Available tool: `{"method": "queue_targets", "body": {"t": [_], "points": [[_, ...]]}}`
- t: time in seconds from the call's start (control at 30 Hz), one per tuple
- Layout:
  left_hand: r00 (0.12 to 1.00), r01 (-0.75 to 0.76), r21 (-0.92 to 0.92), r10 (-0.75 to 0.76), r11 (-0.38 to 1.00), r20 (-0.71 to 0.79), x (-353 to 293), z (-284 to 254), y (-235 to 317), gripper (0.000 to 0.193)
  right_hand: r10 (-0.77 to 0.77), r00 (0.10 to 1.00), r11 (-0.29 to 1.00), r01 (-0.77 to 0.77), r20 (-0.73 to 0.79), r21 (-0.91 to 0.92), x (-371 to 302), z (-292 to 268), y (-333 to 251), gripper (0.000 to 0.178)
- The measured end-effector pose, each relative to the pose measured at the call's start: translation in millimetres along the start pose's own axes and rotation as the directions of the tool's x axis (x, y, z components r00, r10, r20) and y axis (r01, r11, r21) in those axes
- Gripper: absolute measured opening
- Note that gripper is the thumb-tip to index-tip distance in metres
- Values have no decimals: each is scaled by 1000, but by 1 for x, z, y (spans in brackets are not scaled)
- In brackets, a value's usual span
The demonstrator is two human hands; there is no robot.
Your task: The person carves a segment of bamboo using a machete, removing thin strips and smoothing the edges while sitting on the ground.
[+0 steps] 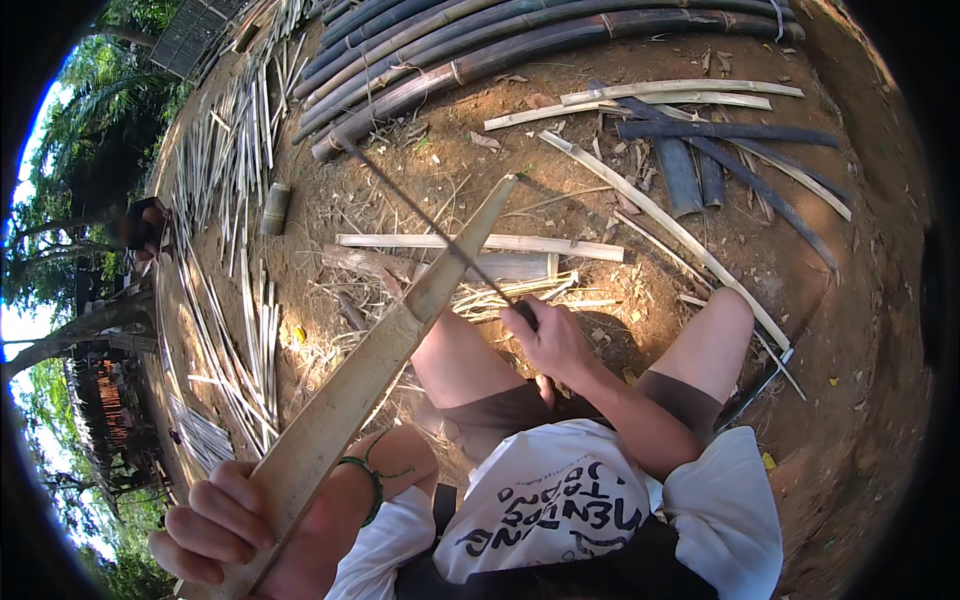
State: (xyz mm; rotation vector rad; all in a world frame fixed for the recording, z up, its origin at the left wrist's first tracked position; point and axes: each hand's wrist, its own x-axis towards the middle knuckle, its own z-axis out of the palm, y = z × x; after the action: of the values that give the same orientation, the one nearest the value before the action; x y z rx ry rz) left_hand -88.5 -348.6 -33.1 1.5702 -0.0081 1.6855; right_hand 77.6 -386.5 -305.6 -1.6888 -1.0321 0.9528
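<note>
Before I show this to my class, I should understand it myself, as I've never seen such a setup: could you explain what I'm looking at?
There is no machine here, just a person's two bare hands. The single picture comes from a wide fisheye camera worn on the head, looking down, so straight edges bend near the rim. The left hand grips the near end of a long, pale bamboo strip. The right hand holds a long knife by its dark handle; its blade crosses the strip, though I can't tell whether they touch. On the bare ground lie dark bamboo poles, split pieces at right and many thin strips at left.
</note>
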Motion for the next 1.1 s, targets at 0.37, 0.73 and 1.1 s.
{"method": "queue_targets", "body": {"t": [0.37, 0.73, 1.1], "points": [[985, -40, 97, 23, 994, 171, 2, -6, -1, 39, -176, 973, 977, 154, 148, 149, -1, -2, 8, 48], [995, -75, 73, 70, 994, 72, 0, -12, -6, 35, -307, 951, 951, 308, 26, -30, -16, 2, -4, 50], [997, -77, 1, 77, 997, -5, -8, -16, -1, 27, 63, 959, 988, -98, 275, 117, -16, -15, -6, 51]]}}
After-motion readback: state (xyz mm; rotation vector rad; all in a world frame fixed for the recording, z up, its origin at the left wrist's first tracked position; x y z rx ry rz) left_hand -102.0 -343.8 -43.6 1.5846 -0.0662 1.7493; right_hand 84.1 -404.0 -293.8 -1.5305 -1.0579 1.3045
